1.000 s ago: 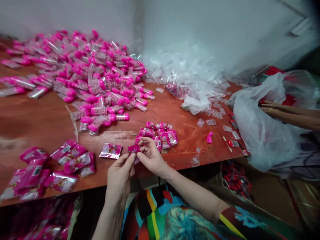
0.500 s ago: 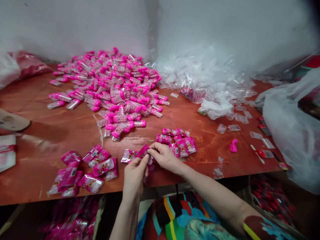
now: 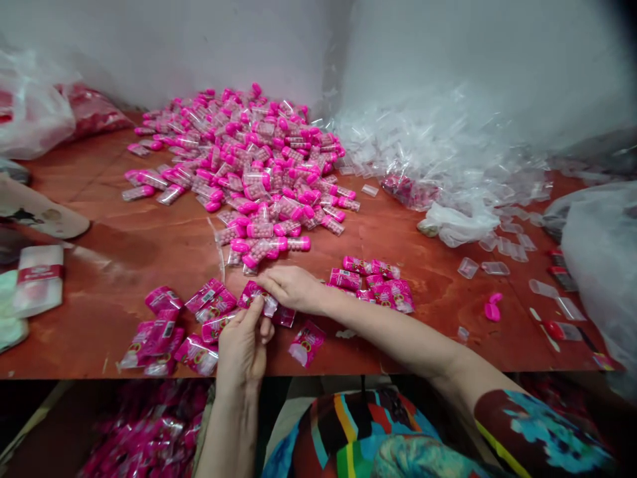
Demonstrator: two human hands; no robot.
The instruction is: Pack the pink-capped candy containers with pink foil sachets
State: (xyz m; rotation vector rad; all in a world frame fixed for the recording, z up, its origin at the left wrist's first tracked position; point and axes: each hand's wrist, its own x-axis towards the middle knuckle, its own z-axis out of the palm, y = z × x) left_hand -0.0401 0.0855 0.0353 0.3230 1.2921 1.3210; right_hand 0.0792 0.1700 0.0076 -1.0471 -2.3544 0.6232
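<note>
Both of my hands meet at a pink printed wrapper (image 3: 249,292) with a clear, crinkled part, above the table's near side. My left hand (image 3: 243,348) pinches its lower part between thumb and fingers. Reaching across from the right, my right hand (image 3: 296,289) has its fingertips closed at the wrapper's upper edge. Another pink wrapper (image 3: 307,344) lies flat just right of my left hand. Pink wrapped packets (image 3: 164,332) are heaped to the left, and a smaller group of pink packets (image 3: 393,292) lies beyond my right forearm.
A large pile of clear tubes with pink caps and pale pink balls (image 3: 259,166) covers the table's back. Clear empty plastic cases (image 3: 448,153) are heaped at back right. A pink piece (image 3: 492,307) and a white plastic bag (image 3: 602,259) are on the right.
The view has shifted, so the table things sit farther right. My hands have moved left with the wrapper toward the left packets, uncovering the flat wrapper near the edge.
</note>
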